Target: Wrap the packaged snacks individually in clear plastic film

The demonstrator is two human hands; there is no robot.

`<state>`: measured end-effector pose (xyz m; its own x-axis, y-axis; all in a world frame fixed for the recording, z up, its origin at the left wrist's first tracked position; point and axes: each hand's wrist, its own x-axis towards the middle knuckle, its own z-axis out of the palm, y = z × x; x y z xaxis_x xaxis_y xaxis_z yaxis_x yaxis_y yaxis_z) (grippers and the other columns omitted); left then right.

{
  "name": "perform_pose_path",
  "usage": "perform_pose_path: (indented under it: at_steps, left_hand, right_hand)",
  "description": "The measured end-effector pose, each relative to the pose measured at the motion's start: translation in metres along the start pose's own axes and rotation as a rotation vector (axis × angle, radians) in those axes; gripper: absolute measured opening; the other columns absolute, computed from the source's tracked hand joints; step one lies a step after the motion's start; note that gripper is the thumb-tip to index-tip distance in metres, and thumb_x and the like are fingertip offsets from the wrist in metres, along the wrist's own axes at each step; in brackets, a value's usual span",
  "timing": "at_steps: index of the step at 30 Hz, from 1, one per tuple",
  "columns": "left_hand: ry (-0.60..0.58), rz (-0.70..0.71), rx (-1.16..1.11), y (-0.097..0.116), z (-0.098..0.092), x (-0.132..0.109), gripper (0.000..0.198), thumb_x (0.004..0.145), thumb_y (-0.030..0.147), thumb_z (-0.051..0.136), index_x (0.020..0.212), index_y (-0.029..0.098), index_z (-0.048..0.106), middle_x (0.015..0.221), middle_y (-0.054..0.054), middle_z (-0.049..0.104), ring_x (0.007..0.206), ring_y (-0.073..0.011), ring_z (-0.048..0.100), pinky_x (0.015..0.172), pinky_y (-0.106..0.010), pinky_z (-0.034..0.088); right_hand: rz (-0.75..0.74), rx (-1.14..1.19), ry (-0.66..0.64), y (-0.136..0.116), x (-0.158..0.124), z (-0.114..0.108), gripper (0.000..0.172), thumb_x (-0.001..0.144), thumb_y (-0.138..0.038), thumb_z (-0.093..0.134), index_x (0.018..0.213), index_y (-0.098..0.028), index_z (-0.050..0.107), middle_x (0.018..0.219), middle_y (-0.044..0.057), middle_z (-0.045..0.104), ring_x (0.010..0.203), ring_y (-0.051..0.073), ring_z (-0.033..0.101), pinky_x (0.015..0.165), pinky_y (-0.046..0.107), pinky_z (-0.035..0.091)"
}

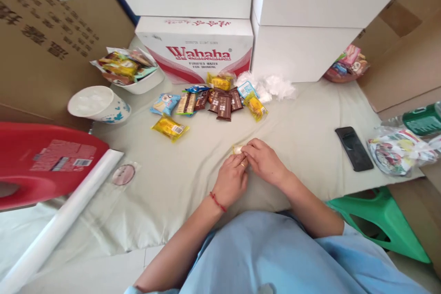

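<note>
My left hand (234, 172), with a red cord bracelet and a ring, is closed low over the cloth. Its fingertips meet those of my right hand (263, 160), whose fingers are also bent in. Between and just beyond the fingertips shows a small snack packet (237, 149), whitish with a yellowish edge; the fingers hide most of it. Farther back lies a group of wrapped snacks: dark brown bars (224, 106), a yellow packet (255, 105), another yellow packet (170, 127) apart at the left, a blue packet (165, 103) and a bar in clear wrap (186, 102).
A white Wahaba-style carton (203, 50) printed "Wahaha" stands behind the snacks, beside crumpled clear plastic (279, 87). Left are a snack-filled white tub (141, 85), a paper bucket (99, 103) and a white roll (65, 216). Right are a phone (354, 149) and a plastic bag (399, 151).
</note>
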<state>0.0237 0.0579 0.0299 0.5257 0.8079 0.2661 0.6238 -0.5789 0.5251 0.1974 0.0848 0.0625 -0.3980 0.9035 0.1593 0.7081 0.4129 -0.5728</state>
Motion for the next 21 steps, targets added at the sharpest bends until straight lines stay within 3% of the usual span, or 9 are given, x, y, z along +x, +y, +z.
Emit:
perform_pose_path:
  at_steps: [2, 4, 6, 8, 10, 13, 16, 18, 21]
  left_hand:
    - [0.034, -0.002, -0.165, -0.011, -0.017, -0.009, 0.055, 0.083, 0.003, 0.048, 0.132, 0.021, 0.067, 0.137, -0.01, 0.071, 0.126, -0.0229, 0.066, 0.107, -0.042, 0.055]
    - [0.113, -0.072, -0.229, -0.029, -0.039, -0.017, 0.053, 0.086, 0.005, 0.047, 0.131, 0.023, 0.067, 0.139, -0.007, 0.07, 0.129, -0.0201, 0.066, 0.109, -0.039, 0.055]
    - [0.241, -0.211, -0.156, -0.055, -0.065, -0.019, 0.039, 0.09, 0.01, 0.048, 0.119, 0.022, 0.071, 0.131, -0.006, 0.074, 0.122, -0.0202, 0.069, 0.107, -0.04, 0.055]
    - [0.39, -0.382, 0.031, -0.09, -0.095, -0.01, 0.023, 0.093, 0.017, 0.051, 0.103, 0.02, 0.073, 0.118, -0.006, 0.078, 0.112, -0.0218, 0.071, 0.106, -0.043, 0.055]
    - [0.467, -0.549, 0.272, -0.13, -0.128, 0.007, 0.02, 0.091, 0.023, 0.058, 0.103, 0.016, 0.072, 0.115, -0.008, 0.077, 0.115, -0.0259, 0.068, 0.11, -0.05, 0.05]
    - [0.555, -0.667, 0.385, -0.187, -0.172, 0.035, 0.035, 0.092, 0.034, 0.064, 0.111, 0.005, 0.066, 0.132, -0.018, 0.068, 0.14, -0.0408, 0.045, 0.116, -0.074, 0.03]
    - [0.431, -0.789, 0.545, -0.232, -0.2, 0.047, 0.04, 0.091, 0.037, 0.065, 0.111, 0.002, 0.064, 0.139, -0.014, 0.064, 0.149, -0.0388, 0.037, 0.123, -0.074, 0.014]
    - [0.295, -0.843, 0.648, -0.252, -0.21, 0.046, 0.031, 0.091, 0.035, 0.063, 0.102, 0.006, 0.067, 0.131, -0.012, 0.07, 0.142, -0.0387, 0.048, 0.123, -0.074, 0.014]
    - [0.261, -0.861, 0.713, -0.26, -0.216, 0.042, 0.032, 0.096, 0.034, 0.053, 0.098, 0.006, 0.069, 0.124, -0.012, 0.074, 0.134, -0.0354, 0.057, 0.123, -0.071, 0.019]
  right_hand:
    - [-0.055, -0.054, 0.011, -0.002, -0.004, 0.007, 0.026, 0.104, -0.023, 0.052, 0.122, -0.017, 0.069, 0.12, 0.014, 0.067, 0.111, 0.026, 0.06, 0.1, 0.041, 0.053]
    - [-0.08, -0.122, 0.002, 0.001, -0.011, 0.014, 0.038, 0.101, -0.034, 0.063, 0.135, -0.017, 0.064, 0.133, 0.017, 0.064, 0.122, 0.032, 0.056, 0.105, 0.048, 0.051]
    - [-0.071, -0.19, 0.011, 0.007, -0.02, 0.023, 0.052, 0.095, -0.037, 0.071, 0.142, -0.018, 0.06, 0.14, 0.018, 0.061, 0.128, 0.036, 0.054, 0.107, 0.053, 0.051]
    - [-0.061, -0.223, 0.075, 0.013, -0.026, 0.034, 0.051, 0.096, -0.032, 0.071, 0.143, -0.019, 0.06, 0.14, 0.018, 0.062, 0.127, 0.036, 0.055, 0.106, 0.055, 0.052]
    - [-0.074, -0.215, 0.151, 0.016, -0.027, 0.043, 0.045, 0.098, -0.023, 0.064, 0.143, -0.02, 0.062, 0.138, 0.017, 0.064, 0.125, 0.034, 0.057, 0.106, 0.054, 0.053]
    - [-0.104, -0.156, 0.247, 0.017, -0.025, 0.048, 0.044, 0.099, -0.011, 0.054, 0.141, -0.019, 0.063, 0.136, 0.017, 0.066, 0.124, 0.031, 0.058, 0.107, 0.052, 0.053]
    - [-0.091, -0.023, 0.353, 0.017, -0.024, 0.04, 0.042, 0.1, -0.01, 0.049, 0.137, -0.019, 0.065, 0.133, 0.017, 0.067, 0.125, 0.029, 0.059, 0.108, 0.05, 0.054]
    - [-0.012, 0.123, 0.409, 0.02, -0.025, 0.031, 0.037, 0.102, -0.016, 0.05, 0.136, -0.021, 0.065, 0.134, 0.016, 0.068, 0.127, 0.028, 0.061, 0.109, 0.05, 0.053]
    - [0.249, 0.462, 0.464, 0.03, -0.023, 0.019, 0.034, 0.104, -0.034, 0.055, 0.134, -0.024, 0.064, 0.132, 0.012, 0.07, 0.122, 0.026, 0.066, 0.107, 0.046, 0.054]
